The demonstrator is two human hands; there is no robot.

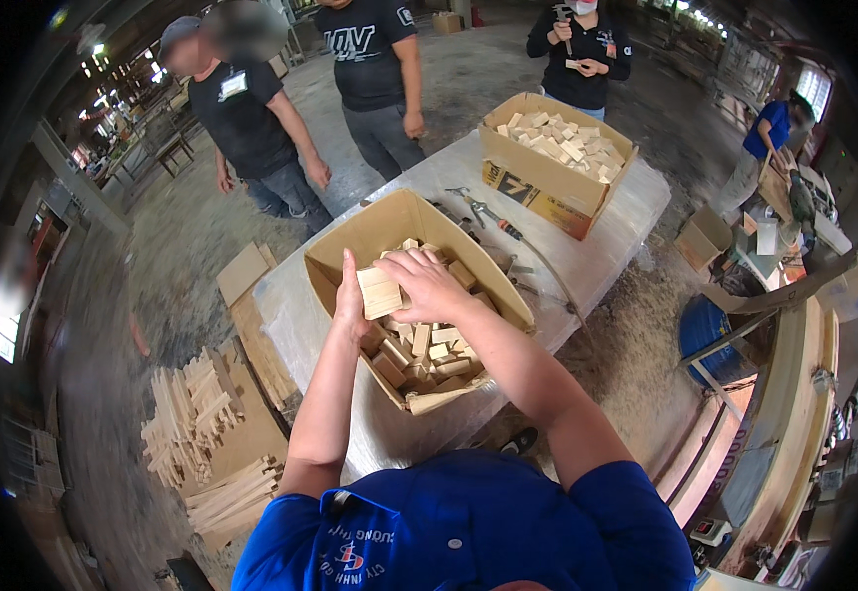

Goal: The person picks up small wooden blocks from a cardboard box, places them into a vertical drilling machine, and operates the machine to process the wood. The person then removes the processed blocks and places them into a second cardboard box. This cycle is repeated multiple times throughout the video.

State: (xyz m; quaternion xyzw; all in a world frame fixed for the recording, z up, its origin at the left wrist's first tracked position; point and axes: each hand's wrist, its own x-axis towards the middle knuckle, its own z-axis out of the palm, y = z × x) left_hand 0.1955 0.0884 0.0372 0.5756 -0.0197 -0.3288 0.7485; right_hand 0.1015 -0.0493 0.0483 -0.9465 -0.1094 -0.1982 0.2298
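Note:
Just above an open cardboard box (355,241), I hold pale wooden blocks (380,294) between both hands, pressed together side by side. My left hand (350,303) is upright along their left side, thumb and fingers closed on them. From the right, my right hand (427,288) curls over their top and right side, so how many there are is hidden. Below my hands, many loose wooden blocks (429,357) lie jumbled in the box, which stands on a table (286,305) wrapped in clear film.
A second cardboard box (527,187) full of blocks stands farther right on the table. Between the boxes lies a hand tool with a hose (496,223). Wooden strips (192,409) are piled at left. Several people stand beyond the table; a blue drum (709,340) is at right.

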